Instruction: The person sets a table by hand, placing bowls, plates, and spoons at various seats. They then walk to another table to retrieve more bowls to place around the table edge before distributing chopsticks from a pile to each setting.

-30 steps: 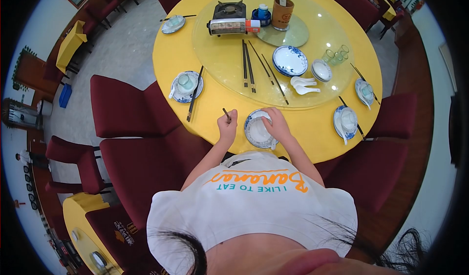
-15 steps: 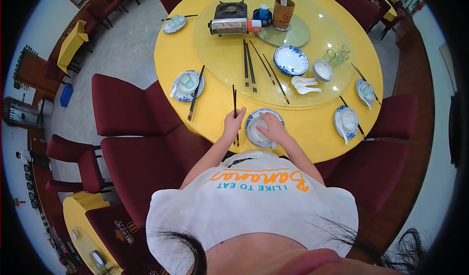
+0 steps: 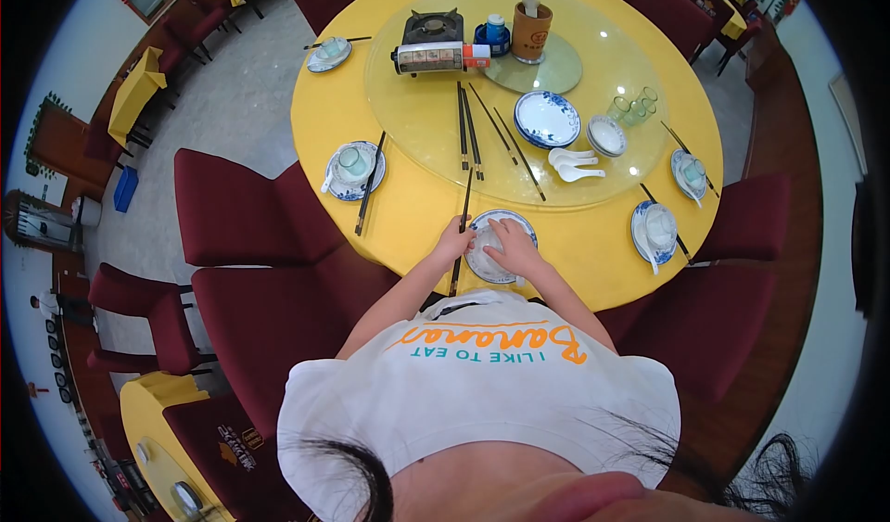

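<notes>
My left hand (image 3: 452,241) is closed around a pair of dark chopsticks (image 3: 466,196), at the left rim of the place setting before me. The chopsticks point away from me, tilted slightly right, and their lower ends lie near the table's front edge. Beside them is a blue-and-white plate (image 3: 517,218) with a small bowl (image 3: 486,261) on it, partly hidden by my hands. My right hand (image 3: 515,248) rests over the right side of the bowl, thumb and fingers apart. A white spoon end shows at the plate's lower right.
The yellow round table (image 3: 324,105) carries a glass turntable (image 3: 399,119) with a portable stove (image 3: 433,44), loose chopsticks (image 3: 464,128), stacked plates (image 3: 547,119), small bowls (image 3: 607,136), spoons (image 3: 575,163) and green glasses (image 3: 633,107). Other settings (image 3: 355,170) line the edge. Maroon chairs (image 3: 241,211) stand around.
My left hand has moved right with the chopsticks, up against the plate, and they now tilt to the right. My right hand has shifted slightly left and lower over the bowl.
</notes>
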`<state>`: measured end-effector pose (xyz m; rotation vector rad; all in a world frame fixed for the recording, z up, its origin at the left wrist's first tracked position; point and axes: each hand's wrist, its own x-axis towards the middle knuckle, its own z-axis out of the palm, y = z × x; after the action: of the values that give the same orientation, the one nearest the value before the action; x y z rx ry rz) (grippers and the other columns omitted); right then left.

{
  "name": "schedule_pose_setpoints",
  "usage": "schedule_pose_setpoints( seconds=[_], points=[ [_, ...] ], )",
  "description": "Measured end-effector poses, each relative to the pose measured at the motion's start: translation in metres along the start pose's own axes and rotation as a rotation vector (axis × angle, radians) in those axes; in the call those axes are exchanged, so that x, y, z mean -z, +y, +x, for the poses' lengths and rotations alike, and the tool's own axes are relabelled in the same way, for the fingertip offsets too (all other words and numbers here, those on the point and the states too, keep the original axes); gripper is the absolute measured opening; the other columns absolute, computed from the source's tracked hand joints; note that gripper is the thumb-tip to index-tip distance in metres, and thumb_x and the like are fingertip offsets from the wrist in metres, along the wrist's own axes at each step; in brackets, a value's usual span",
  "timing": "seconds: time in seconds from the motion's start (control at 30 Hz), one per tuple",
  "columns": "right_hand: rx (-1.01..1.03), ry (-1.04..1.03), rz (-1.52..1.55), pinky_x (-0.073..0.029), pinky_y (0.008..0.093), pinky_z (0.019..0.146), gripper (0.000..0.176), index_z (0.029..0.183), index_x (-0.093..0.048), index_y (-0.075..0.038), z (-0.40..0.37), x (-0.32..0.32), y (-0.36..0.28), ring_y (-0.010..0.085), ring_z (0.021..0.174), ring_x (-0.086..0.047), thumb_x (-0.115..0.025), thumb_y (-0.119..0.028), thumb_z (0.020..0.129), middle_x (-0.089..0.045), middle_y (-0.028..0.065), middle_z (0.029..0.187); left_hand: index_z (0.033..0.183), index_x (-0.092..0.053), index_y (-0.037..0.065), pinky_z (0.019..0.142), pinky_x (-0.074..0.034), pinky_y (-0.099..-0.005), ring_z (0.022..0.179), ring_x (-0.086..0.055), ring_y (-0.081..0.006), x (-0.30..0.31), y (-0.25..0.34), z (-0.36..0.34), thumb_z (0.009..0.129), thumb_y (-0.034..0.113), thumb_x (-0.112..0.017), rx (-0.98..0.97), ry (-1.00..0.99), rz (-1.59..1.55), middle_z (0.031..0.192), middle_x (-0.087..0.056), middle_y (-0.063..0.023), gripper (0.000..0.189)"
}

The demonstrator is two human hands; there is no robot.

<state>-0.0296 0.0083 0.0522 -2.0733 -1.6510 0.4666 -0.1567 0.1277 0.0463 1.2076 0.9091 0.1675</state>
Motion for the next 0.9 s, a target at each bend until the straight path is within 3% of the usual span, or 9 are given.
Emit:
schedule_pose_setpoints(
  seconds=[0.33, 0.53, 0.63, 0.73, 0.9],
  points=[
    [-0.045, 0.089, 0.087, -0.035, 0.0386, 0.092, 0.049, 0.118, -0.043, 0.000, 0.001, 0.003, 0.012, 0.0346, 0.109, -0.042, -0.055, -0.028, 0.080, -0.044, 0.0219, 0.115, 0.125, -0.034, 0.001, 0.055, -0.049, -0.0241, 0.064, -0.060, -0.0149, -0.003, 0.007, -0.002, 0.081, 0.000, -0.045, -0.166, 0.016, 0.334, 0.087, -0.056, -0.0114, 0.045],
    [0.012, 0.124, 0.058, -0.036, 0.0387, 0.090, 0.044, 0.112, -0.048, 0.001, 0.002, 0.001, 0.016, 0.0347, 0.104, -0.045, -0.056, -0.027, 0.079, -0.048, 0.0216, 0.110, 0.114, -0.044, -0.002, 0.052, -0.047, -0.0272, 0.055, -0.059, -0.0170, -0.007, 0.012, -0.004, 0.076, -0.005, -0.049, -0.300, 0.049, 0.430, 0.074, -0.058, -0.0144, 0.039],
    [0.020, 0.129, 0.059, -0.037, 0.0387, 0.089, 0.042, 0.109, -0.050, 0.002, 0.001, 0.001, 0.016, 0.0347, 0.103, -0.045, -0.056, -0.027, 0.079, -0.049, 0.0214, 0.108, 0.108, -0.050, -0.003, 0.056, -0.048, -0.0297, 0.061, -0.061, -0.0218, -0.008, 0.016, -0.006, 0.071, -0.005, -0.053, -0.309, 0.046, 0.443, 0.075, -0.058, -0.0173, 0.037],
    [0.032, 0.138, 0.054, -0.037, 0.0387, 0.089, 0.041, 0.107, -0.051, 0.002, 0.001, 0.001, 0.015, 0.0345, 0.102, -0.046, -0.056, -0.027, 0.079, -0.049, 0.0210, 0.107, 0.108, -0.051, -0.003, 0.057, -0.047, -0.0291, 0.062, -0.060, -0.0217, -0.008, 0.011, 0.001, 0.069, -0.002, -0.058, -0.535, 0.073, 0.621, 0.073, -0.059, -0.0152, 0.039],
    [0.055, 0.121, 0.052, -0.037, 0.0381, 0.087, 0.038, 0.103, -0.053, 0.003, 0.002, 0.003, 0.016, 0.0328, 0.098, -0.047, -0.057, -0.025, 0.078, -0.051, 0.0181, 0.101, 0.105, -0.054, -0.002, 0.059, -0.047, -0.0315, 0.063, -0.058, -0.0260, -0.012, 0.012, 0.003, 0.067, 0.002, -0.060, -0.569, 0.115, 0.742, 0.073, -0.059, -0.0163, 0.039]
  ],
)
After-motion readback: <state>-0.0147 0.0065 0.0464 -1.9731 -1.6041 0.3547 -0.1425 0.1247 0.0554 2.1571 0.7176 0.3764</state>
